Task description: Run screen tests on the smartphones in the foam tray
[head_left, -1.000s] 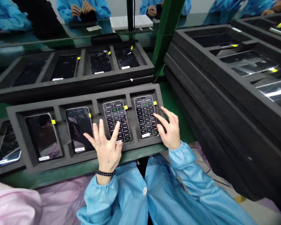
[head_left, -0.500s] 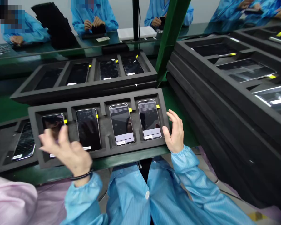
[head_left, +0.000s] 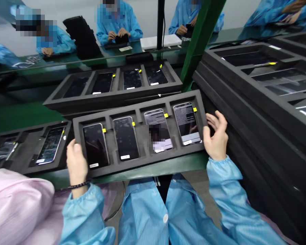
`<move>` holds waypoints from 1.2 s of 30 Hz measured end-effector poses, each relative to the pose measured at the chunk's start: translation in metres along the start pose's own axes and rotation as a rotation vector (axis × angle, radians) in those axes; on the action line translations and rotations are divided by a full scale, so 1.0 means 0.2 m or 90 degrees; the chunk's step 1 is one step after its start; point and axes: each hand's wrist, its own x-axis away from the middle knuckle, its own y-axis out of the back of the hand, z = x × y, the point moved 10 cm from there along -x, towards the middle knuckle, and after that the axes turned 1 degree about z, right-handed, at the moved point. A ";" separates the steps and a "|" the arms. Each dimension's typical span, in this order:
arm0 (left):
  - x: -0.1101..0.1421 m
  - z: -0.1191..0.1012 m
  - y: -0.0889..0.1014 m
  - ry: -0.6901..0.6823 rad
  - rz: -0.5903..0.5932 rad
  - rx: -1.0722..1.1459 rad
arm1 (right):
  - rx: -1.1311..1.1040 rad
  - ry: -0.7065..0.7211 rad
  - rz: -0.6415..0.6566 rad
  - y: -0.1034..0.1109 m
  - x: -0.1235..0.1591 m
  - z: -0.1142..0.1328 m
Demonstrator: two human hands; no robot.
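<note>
A black foam tray (head_left: 142, 160) lies before me with its right end angled away, holding a row of phones, each with a yellow tab. My left hand (head_left: 77, 161) grips the tray's left end beside a dark-screened phone (head_left: 95, 144). At the right end, my right hand (head_left: 216, 137) has its thumb against the edge and its fingers curled around the side. The phone nearest it (head_left: 187, 122) shows lines of text on a lit screen, as does the phone to its left (head_left: 156, 117). Another phone (head_left: 126, 137) is dark.
Behind stands a stack of foam trays (head_left: 117, 96) with phones. Another tray (head_left: 28, 166) lies at left, near a person's pink sleeve (head_left: 20, 204). A tall tray stack (head_left: 234, 126) rises on the right beside a green post (head_left: 202, 41). People in blue work across the bench.
My left hand has come off the leftmost phone and down to the tray's left end. My right hand has closed in on the right end. The view has shifted left.
</note>
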 end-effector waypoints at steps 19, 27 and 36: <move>0.24 -0.37 -0.19 -0.019 0.018 -0.236 | 0.141 0.235 0.242 -0.74 0.28 0.80; 0.22 -0.34 -0.17 -0.018 0.028 -0.169 | 0.103 0.231 0.309 -0.76 0.27 0.81; 0.07 0.02 -0.11 0.110 0.070 0.363 | -0.099 0.276 0.158 -0.55 0.41 0.84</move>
